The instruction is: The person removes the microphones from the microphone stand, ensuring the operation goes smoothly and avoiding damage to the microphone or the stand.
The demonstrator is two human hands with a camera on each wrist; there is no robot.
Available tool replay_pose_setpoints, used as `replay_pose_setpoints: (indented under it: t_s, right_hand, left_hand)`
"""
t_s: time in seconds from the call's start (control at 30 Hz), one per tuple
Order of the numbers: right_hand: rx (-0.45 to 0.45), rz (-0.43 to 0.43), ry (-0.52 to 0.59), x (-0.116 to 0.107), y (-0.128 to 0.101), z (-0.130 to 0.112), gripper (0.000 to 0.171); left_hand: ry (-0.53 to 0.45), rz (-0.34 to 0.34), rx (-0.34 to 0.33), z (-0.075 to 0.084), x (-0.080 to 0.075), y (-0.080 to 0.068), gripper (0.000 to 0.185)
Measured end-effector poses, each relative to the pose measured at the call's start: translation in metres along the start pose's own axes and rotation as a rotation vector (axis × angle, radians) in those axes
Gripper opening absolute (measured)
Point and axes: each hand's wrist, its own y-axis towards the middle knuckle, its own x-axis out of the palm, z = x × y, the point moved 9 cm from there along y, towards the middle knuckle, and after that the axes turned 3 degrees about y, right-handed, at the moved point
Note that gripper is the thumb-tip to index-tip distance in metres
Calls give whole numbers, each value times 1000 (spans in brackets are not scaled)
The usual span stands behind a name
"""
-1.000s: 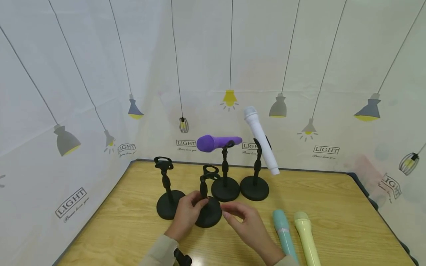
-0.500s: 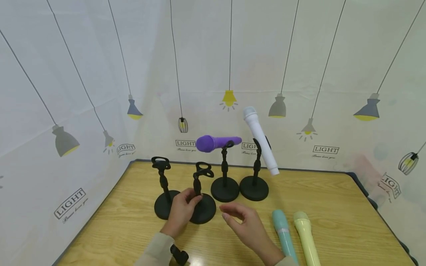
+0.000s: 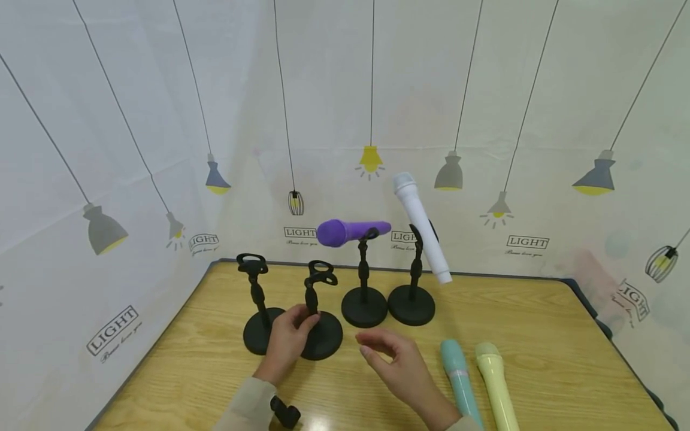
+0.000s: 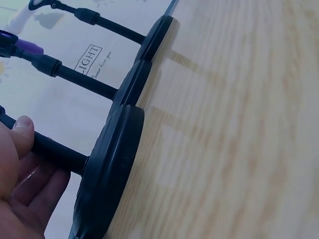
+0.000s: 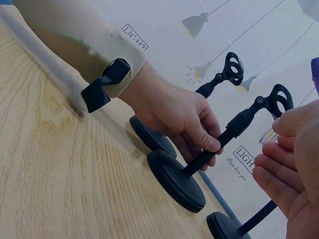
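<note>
My left hand grips the pole of a black microphone stand, whose round base is on the table; the clip on top holds nothing. The left wrist view shows my thumb and fingers around that pole, just above the base. Another stand with a bare clip is close behind my left hand, to its left. My right hand is held to the right of the gripped stand, apart from it. Its fingers are loosely bent with nothing between them.
Behind, a purple microphone lies level in one stand. A white microphone leans steeply in another stand. Teal and yellow microphones lie at the front right of the wooden table. A printed backdrop encloses the table.
My left hand has moved the gripped stand leftward and slightly back. The leftmost stand has also shifted a little to the left. My right hand has stayed nearly still.
</note>
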Motion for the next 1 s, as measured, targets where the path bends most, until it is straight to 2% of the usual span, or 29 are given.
replay_pose_setpoints:
  t_s: [0.33, 0.5, 0.57, 0.67, 0.73, 0.8, 1.0]
  right_hand:
    - [-2, 28, -39, -9, -3, 4, 21]
    - [32, 58, -56, -16, -1, 8, 19]
    - [59, 69, -54, -18, 0, 10, 19]
    - [89, 89, -55, -22, 1, 12, 19]
    - [92, 109, -55, -25, 1, 13, 19]
    - [80, 126, -59, -28, 3, 12, 20]
    - [24, 151, -77, -34, 10, 11, 20]
  left_hand:
    - [63, 82, -43, 2, -10, -11, 26]
    - [81, 127, -71, 4, -15, -20, 26]
    - [68, 151, -63, 6, -17, -23, 22]
    - [4, 162, -6, 11, -15, -29, 13]
    - [-57, 132, 42, 16, -9, -32, 12]
    - [-96, 72, 80, 20, 0, -34, 14]
    - [-100, -181, 105, 28, 37, -37, 28]
